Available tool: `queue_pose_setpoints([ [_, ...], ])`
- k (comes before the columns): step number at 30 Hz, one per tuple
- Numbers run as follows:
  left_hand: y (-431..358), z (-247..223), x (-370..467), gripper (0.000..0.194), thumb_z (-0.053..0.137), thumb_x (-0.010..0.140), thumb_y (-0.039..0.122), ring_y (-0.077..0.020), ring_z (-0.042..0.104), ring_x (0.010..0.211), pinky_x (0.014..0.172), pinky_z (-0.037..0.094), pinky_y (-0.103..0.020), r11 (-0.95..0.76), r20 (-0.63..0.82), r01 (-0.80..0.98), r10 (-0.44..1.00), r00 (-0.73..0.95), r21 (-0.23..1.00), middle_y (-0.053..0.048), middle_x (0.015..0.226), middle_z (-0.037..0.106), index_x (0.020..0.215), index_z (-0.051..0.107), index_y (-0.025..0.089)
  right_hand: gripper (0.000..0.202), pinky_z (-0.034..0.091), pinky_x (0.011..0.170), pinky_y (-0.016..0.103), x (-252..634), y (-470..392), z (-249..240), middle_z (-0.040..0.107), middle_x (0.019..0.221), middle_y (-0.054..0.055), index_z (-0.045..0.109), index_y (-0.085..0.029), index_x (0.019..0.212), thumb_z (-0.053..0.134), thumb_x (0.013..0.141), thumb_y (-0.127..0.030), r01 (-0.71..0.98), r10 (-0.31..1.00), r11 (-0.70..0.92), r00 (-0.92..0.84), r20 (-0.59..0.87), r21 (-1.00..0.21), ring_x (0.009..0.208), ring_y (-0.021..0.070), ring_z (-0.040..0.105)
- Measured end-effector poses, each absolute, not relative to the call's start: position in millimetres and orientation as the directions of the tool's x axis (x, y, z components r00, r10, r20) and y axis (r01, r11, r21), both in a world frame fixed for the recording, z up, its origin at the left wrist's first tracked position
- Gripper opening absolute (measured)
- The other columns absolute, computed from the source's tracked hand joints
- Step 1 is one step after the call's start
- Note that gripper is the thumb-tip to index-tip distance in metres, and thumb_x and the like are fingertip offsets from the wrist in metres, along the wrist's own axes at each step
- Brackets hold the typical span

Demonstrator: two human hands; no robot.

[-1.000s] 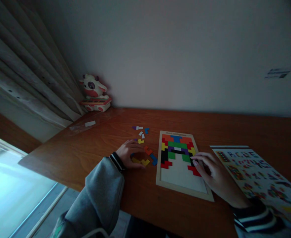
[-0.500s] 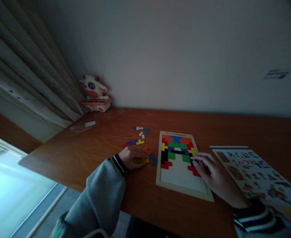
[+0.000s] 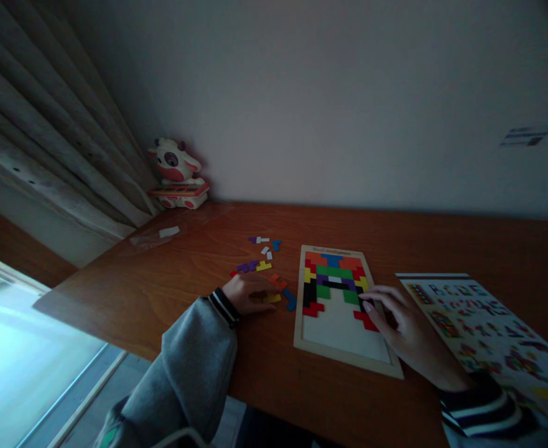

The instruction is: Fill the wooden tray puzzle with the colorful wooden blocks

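A wooden tray (image 3: pixel 348 359) lies on the table, its upper part filled with coloured blocks and its lower part bare. My right hand (image 3: pixel 397 323) rests over the tray's right edge, thumb and fingers bent near a black piece and a red piece (image 3: pixel 366 321); whether it grips anything is unclear. Left of the tray, my left hand (image 3: pixel 250 294) is low over loose pieces, fingers apart, with a yellow piece (image 3: pixel 272 298) under its fingertips. Beside that hand lie an orange piece (image 3: pixel 278 282) and a blue piece (image 3: pixel 290 300).
Several loose pieces, among them a yellow one (image 3: pixel 264 266) and a blue one (image 3: pixel 276 245), lie further back. A printed pattern sheet (image 3: pixel 483 330) is at the right. A cow toy (image 3: pixel 178 174) and a plastic bag (image 3: pixel 152 239) are at the back left.
The fingers of my left hand have spread and lifted a little, showing more of the yellow piece and the orange piece. My right hand has hardly moved.
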State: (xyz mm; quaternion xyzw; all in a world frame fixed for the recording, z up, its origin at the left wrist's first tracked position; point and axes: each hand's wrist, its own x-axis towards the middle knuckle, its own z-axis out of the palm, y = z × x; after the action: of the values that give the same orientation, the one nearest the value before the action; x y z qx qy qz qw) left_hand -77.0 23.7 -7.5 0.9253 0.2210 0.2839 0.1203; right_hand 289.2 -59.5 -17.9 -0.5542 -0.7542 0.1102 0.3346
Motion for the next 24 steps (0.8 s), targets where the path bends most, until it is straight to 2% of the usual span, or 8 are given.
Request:
queue_pose_setpoints([
  [4, 22.5, -9.3, -77.2, 0.033, 0.069, 0.086, 0.035, -0.0191, 0.071, 0.096, 0.089, 0.058, -0.032, -0.827, 0.413, 0.388, 0.545, 0.73, 0.406, -0.008, 0.105, 0.074, 0.115, 0.068, 0.021, 0.025, 0.049, 0.092, 0.043, 290.1, -59.2, -18.7, 0.06, 0.113, 0.009, 0.063, -0.026, 0.108, 0.047, 0.097, -0.041, 0.766, 0.907, 0.368, -0.17, 0.386, -0.526, 0.105, 0.0243, 0.06],
  [8, 22.9, -10.2, -76.4, 0.034, 0.07, 0.085, 0.033, -0.0187, 0.07, 0.099, 0.09, 0.057, -0.031, -0.833, 0.448, 0.359, 0.535, 0.716, 0.42, -0.008, 0.109, 0.073, 0.116, 0.067, 0.02, 0.024, 0.049, 0.092, 0.042, 291.4, -58.2, -20.7, 0.061, 0.113, 0.008, 0.064, -0.026, 0.108, 0.048, 0.096, -0.04, 0.769, 0.905, 0.37, -0.173, 0.388, -0.521, 0.105, 0.0244, 0.061],
  [12, 32.9, -8.4, -78.7, 0.029, 0.07, 0.085, 0.034, -0.0181, 0.07, 0.1, 0.092, 0.056, -0.03, -0.796, 0.564, 0.465, 0.604, 0.563, 0.389, -0.007, 0.109, 0.073, 0.11, 0.069, 0.019, 0.024, 0.049, 0.092, 0.042, 290.7, -58.4, -21.5, 0.06, 0.113, 0.007, 0.063, -0.027, 0.108, 0.049, 0.096, -0.04, 0.771, 0.906, 0.363, -0.162, 0.391, -0.523, 0.105, 0.0243, 0.061],
  [15, 47.0, -7.6, -81.2, 0.028, 0.069, 0.085, 0.037, -0.0189, 0.071, 0.097, 0.087, 0.058, -0.03, -0.716, 0.582, 0.59, 0.676, 0.452, 0.373, -0.007, 0.107, 0.074, 0.106, 0.07, 0.019, 0.023, 0.05, 0.091, 0.041, 289.2, -59.1, -20.7, 0.06, 0.112, 0.008, 0.064, -0.026, 0.107, 0.048, 0.096, -0.039, 0.764, 0.904, 0.368, -0.161, 0.397, -0.529, 0.104, 0.0238, 0.062],
  [20, 66.5, -12.8, -81.6, 0.027, 0.064, 0.087, 0.038, -0.0205, 0.071, 0.098, 0.09, 0.057, -0.033, -0.665, 0.483, 0.683, 0.725, 0.491, 0.303, -0.006, 0.107, 0.074, 0.106, 0.07, 0.021, 0.023, 0.051, 0.09, 0.041, 288.8, -59.4, -19.6, 0.061, 0.112, 0.008, 0.063, -0.026, 0.108, 0.048, 0.096, -0.039, 0.757, 0.9, 0.376, -0.162, 0.405, -0.534, 0.104, 0.0242, 0.062],
  [24, 72.2, -19.5, -81.9, 0.024, 0.06, 0.089, 0.035, -0.0217, 0.069, 0.101, 0.092, 0.055, -0.035, -0.678, 0.46, 0.688, 0.713, 0.53, 0.259, -0.007, 0.108, 0.074, 0.105, 0.071, 0.02, 0.023, 0.051, 0.091, 0.041, 290.2, -58.8, -20.8, 0.061, 0.113, 0.008, 0.063, -0.026, 0.109, 0.048, 0.096, -0.039, 0.754, 0.903, 0.372, -0.161, 0.398, -0.541, 0.104, 0.0241, 0.062],
])
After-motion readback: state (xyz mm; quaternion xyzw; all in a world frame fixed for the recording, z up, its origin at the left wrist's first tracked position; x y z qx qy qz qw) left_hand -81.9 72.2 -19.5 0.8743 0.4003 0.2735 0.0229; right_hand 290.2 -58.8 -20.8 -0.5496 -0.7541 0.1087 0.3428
